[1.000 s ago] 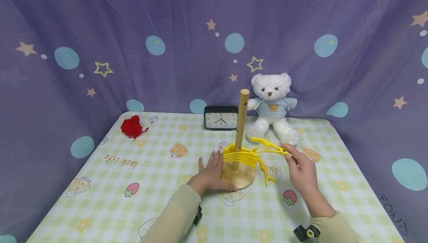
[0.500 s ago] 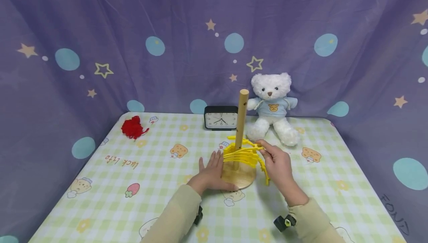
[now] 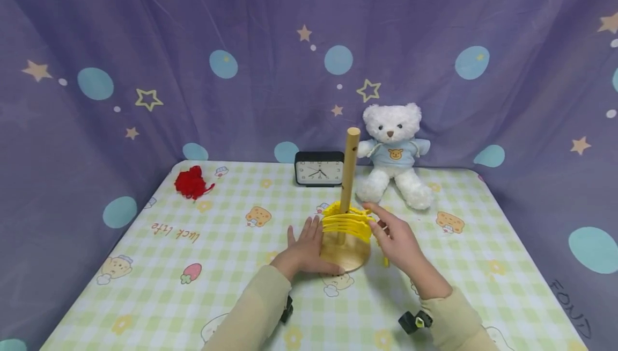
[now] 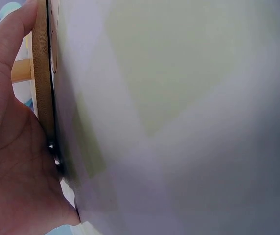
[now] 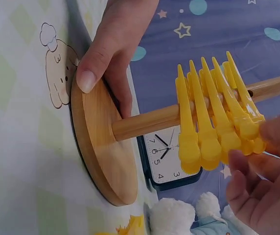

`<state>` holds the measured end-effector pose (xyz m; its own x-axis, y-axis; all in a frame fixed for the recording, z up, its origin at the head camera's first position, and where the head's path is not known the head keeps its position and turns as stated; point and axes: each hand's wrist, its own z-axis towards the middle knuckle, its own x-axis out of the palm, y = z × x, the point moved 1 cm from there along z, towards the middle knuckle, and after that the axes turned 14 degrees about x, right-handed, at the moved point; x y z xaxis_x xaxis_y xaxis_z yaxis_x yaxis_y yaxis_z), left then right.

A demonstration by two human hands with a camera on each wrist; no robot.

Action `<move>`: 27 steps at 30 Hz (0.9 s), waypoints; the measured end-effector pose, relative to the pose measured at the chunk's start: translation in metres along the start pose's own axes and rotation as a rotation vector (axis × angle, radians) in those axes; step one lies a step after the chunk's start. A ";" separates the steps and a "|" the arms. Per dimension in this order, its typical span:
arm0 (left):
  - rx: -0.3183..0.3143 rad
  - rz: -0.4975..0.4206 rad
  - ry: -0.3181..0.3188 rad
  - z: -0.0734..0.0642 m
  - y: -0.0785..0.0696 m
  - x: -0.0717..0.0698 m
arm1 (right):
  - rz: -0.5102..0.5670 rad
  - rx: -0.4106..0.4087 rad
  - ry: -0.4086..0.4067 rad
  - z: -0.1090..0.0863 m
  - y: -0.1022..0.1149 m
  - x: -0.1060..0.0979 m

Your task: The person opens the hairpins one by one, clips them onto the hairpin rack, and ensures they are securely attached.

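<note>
A wooden stand has a round base and an upright post. Several yellow banana clips are stacked around the post. My right hand pinches the end of the topmost banana clip beside the post, its fingertips partly covering the end. My left hand lies with straight, spread fingers at the base's left side; its thumb rests on the base's front edge. Another banana clip sits right of the base, mostly hidden by my right hand. The left wrist view shows only part of the base.
A black-framed clock stands behind the post. To its right sits a white teddy bear in a blue top. Red yarn lies at the table's back left. A checked cloth covers the table; a purple curtain hangs behind.
My right hand has moved left to the post, bringing the free arm of the top banana clip around it and in against the stack. The left hand has stayed at the base.
</note>
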<state>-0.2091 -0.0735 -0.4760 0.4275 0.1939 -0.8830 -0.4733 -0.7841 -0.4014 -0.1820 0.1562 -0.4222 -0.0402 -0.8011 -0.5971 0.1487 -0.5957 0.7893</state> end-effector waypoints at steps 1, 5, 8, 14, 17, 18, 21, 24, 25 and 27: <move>0.002 0.002 -0.005 0.000 -0.001 -0.001 | 0.002 -0.004 0.013 -0.001 0.000 -0.001; 0.004 -0.003 -0.008 -0.001 -0.002 -0.002 | 0.037 -0.002 0.014 -0.005 -0.004 -0.003; 0.006 -0.014 -0.011 -0.002 -0.003 -0.002 | 0.056 0.033 -0.014 -0.010 -0.009 -0.006; 0.003 -0.034 -0.013 -0.001 0.003 0.001 | 0.037 0.132 -0.042 -0.018 -0.023 -0.011; 0.002 -0.045 -0.013 0.003 0.009 0.005 | 0.019 0.178 -0.045 -0.022 -0.032 -0.014; 0.003 -0.044 -0.015 0.005 0.011 0.007 | 0.014 0.192 -0.047 -0.023 -0.034 -0.015; 0.010 -0.041 -0.025 0.010 0.018 0.014 | -0.007 0.224 -0.055 -0.025 -0.041 -0.018; 0.018 -0.047 -0.045 0.012 0.021 0.017 | -0.041 0.255 -0.061 -0.025 -0.047 -0.019; 0.020 -0.051 -0.052 0.013 0.021 0.018 | -0.054 0.264 -0.059 -0.025 -0.050 -0.019; 0.023 -0.054 -0.057 0.013 0.020 0.018 | -0.075 0.285 -0.049 -0.025 -0.054 -0.020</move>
<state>-0.2210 -0.0780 -0.5032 0.4087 0.2698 -0.8719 -0.4684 -0.7579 -0.4541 -0.1648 0.2057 -0.4565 -0.0895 -0.7519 -0.6532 -0.1395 -0.6399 0.7557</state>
